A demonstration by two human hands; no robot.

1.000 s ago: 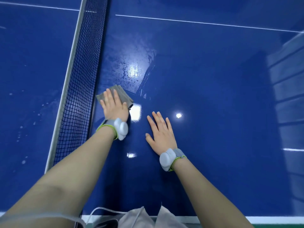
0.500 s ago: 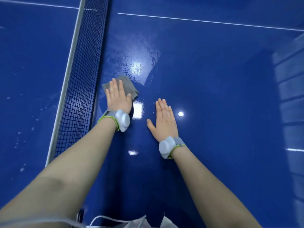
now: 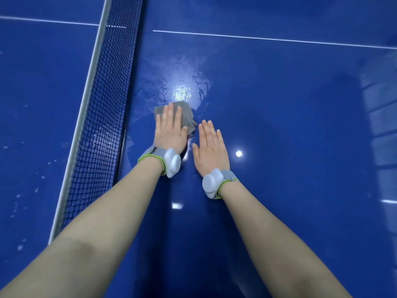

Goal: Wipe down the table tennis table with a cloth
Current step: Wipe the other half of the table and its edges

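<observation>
Hands are lying side by side on the blue desk in the head view, both with fingers straight. Left hand is pressing flat on the grey cloth, which is lying on the desk just right of the net; cloth edges are showing past the fingertips and beside the thumb. Right hand is resting palm down on the bare desk, holding nothing, just beside the cloth's near corner. Each wrist is wearing a grey band with a pale pod. Wet streaks are glinting on the surface just beyond the cloth. White specks are dotting the desk left of the net. A thin white line is crossing the far part of the desk.
</observation>
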